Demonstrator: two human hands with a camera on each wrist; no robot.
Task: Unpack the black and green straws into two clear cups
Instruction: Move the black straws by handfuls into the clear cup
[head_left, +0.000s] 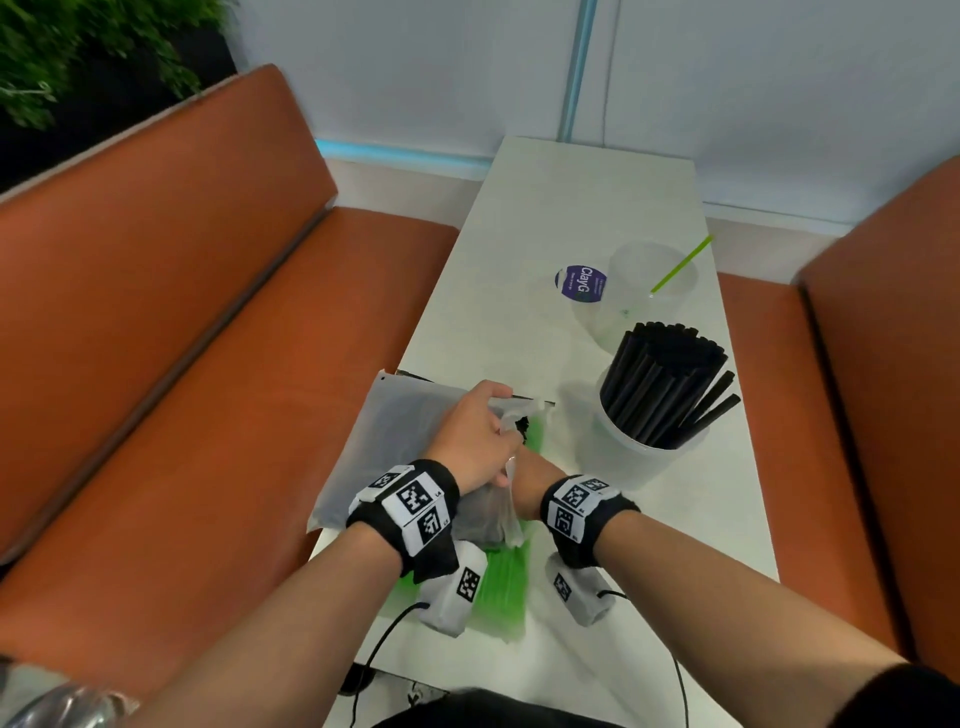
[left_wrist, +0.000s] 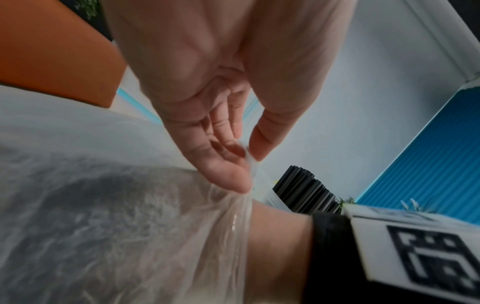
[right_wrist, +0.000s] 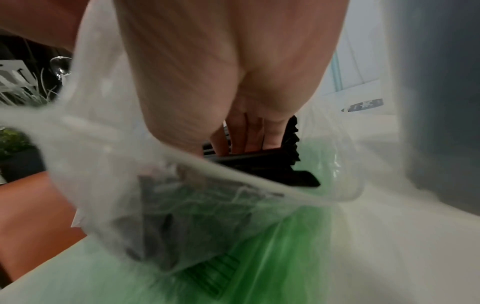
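A thin clear plastic bag (head_left: 493, 512) of black straws lies on the white table (head_left: 545, 208), on top of a packet of green straws (head_left: 501, 587). My left hand (head_left: 478, 431) pinches the bag's mouth edge (left_wrist: 250, 162) between thumb and fingers. My right hand (head_left: 527, 467) reaches inside the bag (right_wrist: 124, 181), where its fingers (right_wrist: 246, 137) curl round a bundle of black straws (right_wrist: 262, 166). To the right, a clear cup (head_left: 644, 467) holds many black straws (head_left: 665, 384). Behind it stands a second clear cup (head_left: 649, 291) with one green straw (head_left: 680, 262).
A frosted flat pouch (head_left: 395, 431) lies under my left hand at the table's left edge. A round purple sticker (head_left: 581, 283) sits beside the far cup. Orange benches (head_left: 208, 338) flank the table on both sides. Cables (head_left: 384, 639) hang over the near edge.
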